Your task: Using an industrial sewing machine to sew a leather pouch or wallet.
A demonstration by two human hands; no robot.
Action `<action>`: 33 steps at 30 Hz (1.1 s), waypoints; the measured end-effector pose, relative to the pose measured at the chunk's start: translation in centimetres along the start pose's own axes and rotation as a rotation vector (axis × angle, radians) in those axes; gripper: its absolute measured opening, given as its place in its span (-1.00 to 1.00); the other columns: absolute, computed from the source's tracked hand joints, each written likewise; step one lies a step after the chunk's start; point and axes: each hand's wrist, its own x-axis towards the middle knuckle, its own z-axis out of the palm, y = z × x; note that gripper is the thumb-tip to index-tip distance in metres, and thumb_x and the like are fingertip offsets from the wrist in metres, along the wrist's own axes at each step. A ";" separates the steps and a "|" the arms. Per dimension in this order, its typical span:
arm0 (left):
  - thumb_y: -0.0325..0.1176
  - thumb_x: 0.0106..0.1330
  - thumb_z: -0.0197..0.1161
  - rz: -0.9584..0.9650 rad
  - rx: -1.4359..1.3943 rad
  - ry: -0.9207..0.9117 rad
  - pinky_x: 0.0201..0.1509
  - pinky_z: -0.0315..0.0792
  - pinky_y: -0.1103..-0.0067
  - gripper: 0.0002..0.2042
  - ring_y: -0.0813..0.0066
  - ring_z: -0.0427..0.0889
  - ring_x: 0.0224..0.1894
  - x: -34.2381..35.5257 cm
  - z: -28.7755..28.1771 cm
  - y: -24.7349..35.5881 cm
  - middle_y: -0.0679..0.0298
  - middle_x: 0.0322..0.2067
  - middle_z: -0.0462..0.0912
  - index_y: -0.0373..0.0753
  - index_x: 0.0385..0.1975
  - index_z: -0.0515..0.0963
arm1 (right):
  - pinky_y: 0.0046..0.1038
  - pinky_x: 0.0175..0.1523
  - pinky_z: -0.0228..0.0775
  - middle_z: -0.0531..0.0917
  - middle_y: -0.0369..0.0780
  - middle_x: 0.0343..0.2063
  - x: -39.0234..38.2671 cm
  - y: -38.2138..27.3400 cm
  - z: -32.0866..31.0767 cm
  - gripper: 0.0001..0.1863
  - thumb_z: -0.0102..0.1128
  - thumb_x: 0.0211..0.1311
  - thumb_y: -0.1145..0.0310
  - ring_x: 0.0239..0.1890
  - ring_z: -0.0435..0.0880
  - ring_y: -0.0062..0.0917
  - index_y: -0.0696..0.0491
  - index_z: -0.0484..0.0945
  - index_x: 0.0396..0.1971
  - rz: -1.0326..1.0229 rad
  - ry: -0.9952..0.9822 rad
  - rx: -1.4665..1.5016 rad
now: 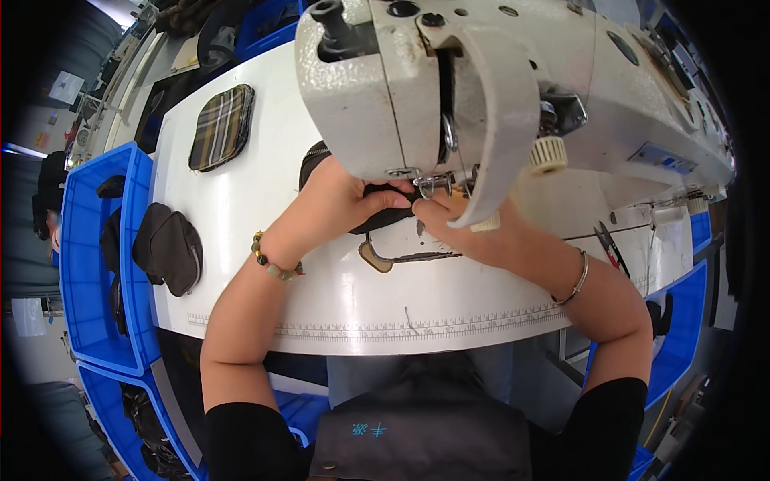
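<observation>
A black fabric piece (383,221) lies under the head of a white sewing machine (353,104), and what looks like a zipper edge shows at its far left. My left hand (341,196) is closed on the piece, thumb and fingers pinching it just left of the needle area. From the right, my right hand (461,224) pinches the same piece in front of the presser foot (433,186). Both sets of fingertips nearly meet. The machine's curved guard hides part of my right hand, and my hands cover most of the fabric.
A plaid fabric piece (222,128) lies far left on the white table (321,301). Dark fabric pieces (168,248) rest at its left edge, beside blue bins (100,321). Small scissors (611,247) lie at the right. A printed ruler strip (377,330) runs along the near edge.
</observation>
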 end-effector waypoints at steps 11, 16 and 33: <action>-0.37 -0.04 0.55 0.143 0.126 0.090 -0.17 0.54 0.52 -0.78 0.28 0.70 -0.30 0.1 1.1 -2.0 0.28 -0.35 0.75 -0.16 -0.34 0.76 | -0.50 -0.57 0.36 0.51 -0.33 -0.73 0.3 -2.3 -2.9 -0.84 0.25 -0.04 0.45 -0.65 0.57 -0.55 0.19 0.60 -0.43 -0.325 -0.370 -0.574; -0.33 -0.05 0.55 0.172 0.181 0.114 -0.19 0.54 0.51 -0.77 0.28 0.70 -0.31 -0.1 1.1 -2.1 0.29 -0.37 0.75 -0.11 -0.35 0.77 | -0.48 -0.56 0.38 0.53 -0.29 -0.72 0.0 -2.4 -2.7 -0.66 0.24 -0.10 0.47 -0.65 0.59 -0.49 0.28 0.64 -0.24 -0.346 -0.251 -0.545; -0.27 -0.06 0.55 0.207 0.468 0.269 -0.08 0.46 0.39 -0.76 0.25 0.64 -0.29 0.5 1.7 -1.2 0.33 -0.44 0.73 -0.06 -0.35 0.76 | -0.40 -0.37 0.29 0.46 -0.27 -0.57 -2.4 -0.3 -1.6 -0.69 0.24 -0.14 0.47 -0.44 0.47 -0.43 0.13 0.63 -0.27 -0.338 -0.172 -0.583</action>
